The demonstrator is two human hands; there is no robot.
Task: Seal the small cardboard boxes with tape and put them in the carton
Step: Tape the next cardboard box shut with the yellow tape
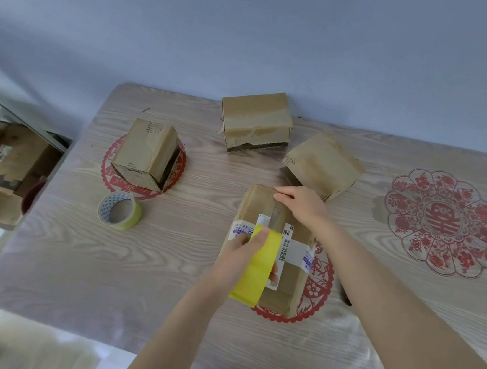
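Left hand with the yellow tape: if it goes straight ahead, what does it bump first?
Probably the right hand, resting on the far end of the box. The left hand, holding the yellow tape roll, points along the box top toward it; depth is unclear.

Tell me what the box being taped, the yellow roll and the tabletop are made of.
The box looks like brown cardboard, matte and creased, with paper labels. The yellow roll seems to be smooth plastic tape. The tabletop shows a pale wood-grain print with glare, probably laminate or film.
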